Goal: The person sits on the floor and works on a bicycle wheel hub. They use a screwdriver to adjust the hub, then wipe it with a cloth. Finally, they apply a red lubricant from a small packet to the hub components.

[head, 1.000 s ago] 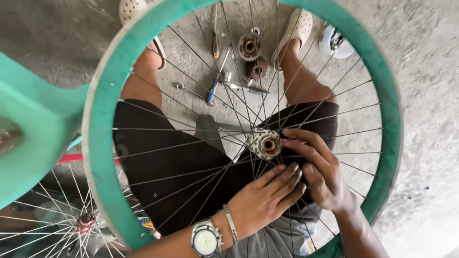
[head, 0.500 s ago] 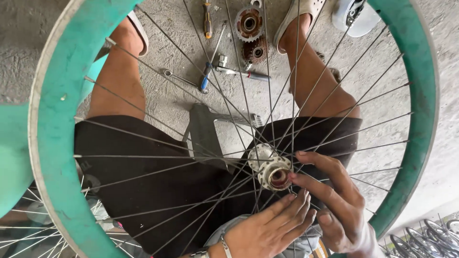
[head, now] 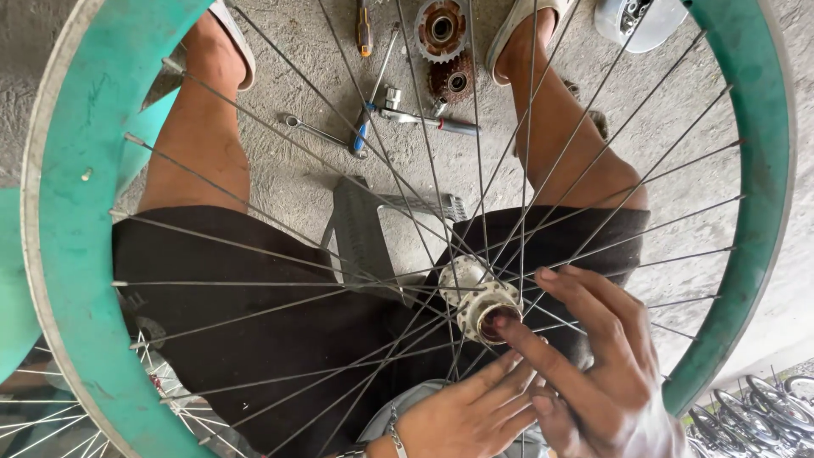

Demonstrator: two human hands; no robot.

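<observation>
Both hands work at the hub (head: 485,304) of a teal wheel (head: 68,246) propped across the person's lap. Right hand (head: 606,356) is open, its forefinger tip pressed into the hub's open end, gripping nothing. Left hand (head: 462,416) lies below with fingers spread loosely against the spokes, also empty. On the floor beyond lie two sprockets (head: 443,30), a wrench (head: 424,119) and screwdrivers (head: 363,30); the hub seems stripped and not yet refitted.

Two rusty sprockets (head: 443,53), a screwdriver (head: 363,30) and wrenches (head: 424,119) lie on the concrete floor (head: 288,178)
</observation>
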